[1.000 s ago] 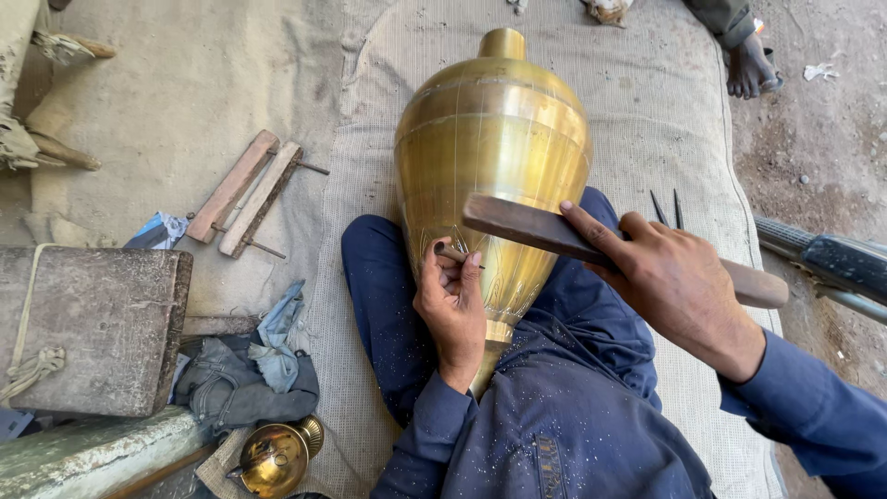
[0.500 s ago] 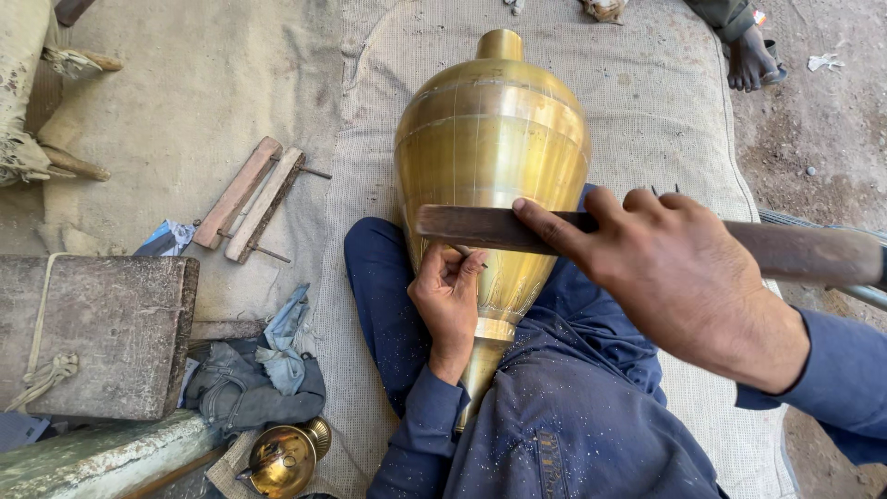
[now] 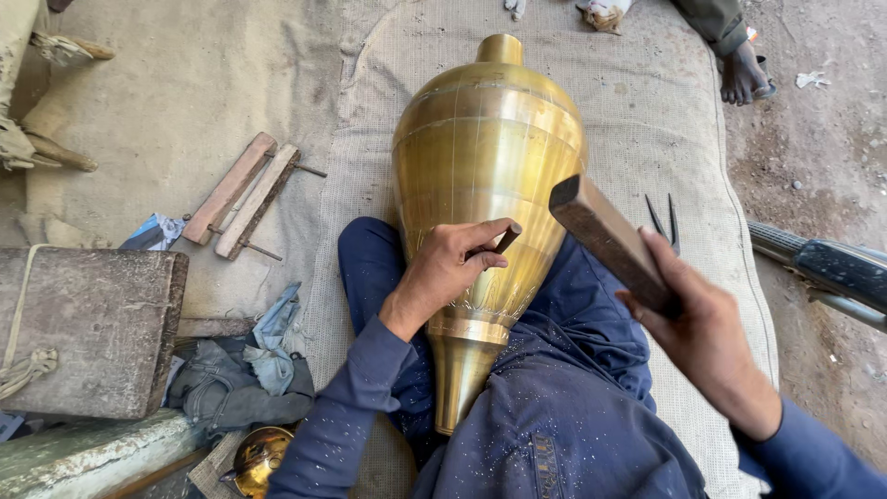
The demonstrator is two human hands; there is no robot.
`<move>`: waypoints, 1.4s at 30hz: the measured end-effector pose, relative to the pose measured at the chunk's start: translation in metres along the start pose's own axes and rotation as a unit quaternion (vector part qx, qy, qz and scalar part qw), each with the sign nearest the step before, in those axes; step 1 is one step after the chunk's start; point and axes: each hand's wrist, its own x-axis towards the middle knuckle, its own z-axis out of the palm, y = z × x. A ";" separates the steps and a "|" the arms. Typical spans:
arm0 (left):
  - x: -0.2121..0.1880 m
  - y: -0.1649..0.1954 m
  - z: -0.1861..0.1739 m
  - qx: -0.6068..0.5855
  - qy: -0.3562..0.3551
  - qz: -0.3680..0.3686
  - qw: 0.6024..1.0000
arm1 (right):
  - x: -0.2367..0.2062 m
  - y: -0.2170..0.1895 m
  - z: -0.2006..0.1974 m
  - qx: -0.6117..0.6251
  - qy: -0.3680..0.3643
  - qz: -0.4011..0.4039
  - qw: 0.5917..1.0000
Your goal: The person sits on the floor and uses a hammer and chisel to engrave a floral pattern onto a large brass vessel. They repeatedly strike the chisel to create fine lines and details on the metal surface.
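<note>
1. My lap, dark blue work trousers: the large polished brass vessel, onion-shaped with a narrow neck, lies across it, long axis running straight away from me, neck nearest my body and capped end far out on the mat.

2. My left hand: fingers pinched around a small dark metal punch, its tip set against the lower shoulder of the vessel, where a band of short cut marks shows. The hand rests on the brass.

3. My right hand: clenched around one end of a dark rectangular wooden bar, raised above and to the right of the punch. The bar's free end points up and left toward the vessel and is not touching anything. The left hand is the nearer to the brass.

4. Left of my knee: a heap of grey and blue rags, a small brass bowl, a weathered grey block.

5. Further left: two wooden slats with nails.

6. Right of the vessel: a pair of thin metal dividers.

7. Beneath all: a coarse woven mat on the ground.

8. Far edge: another person's bare foot.
</note>
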 end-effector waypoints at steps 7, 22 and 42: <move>0.024 0.014 -0.015 0.062 -0.140 0.037 0.987 | -0.048 0.026 0.064 0.160 0.118 0.014 0.980; 0.018 0.014 -0.014 0.052 -0.116 0.005 0.992 | -0.037 0.017 0.066 0.203 0.164 0.081 0.962; -0.045 -0.002 0.057 -0.079 0.362 -0.076 0.926 | 0.059 -0.096 -0.050 -0.335 -0.158 -0.172 0.913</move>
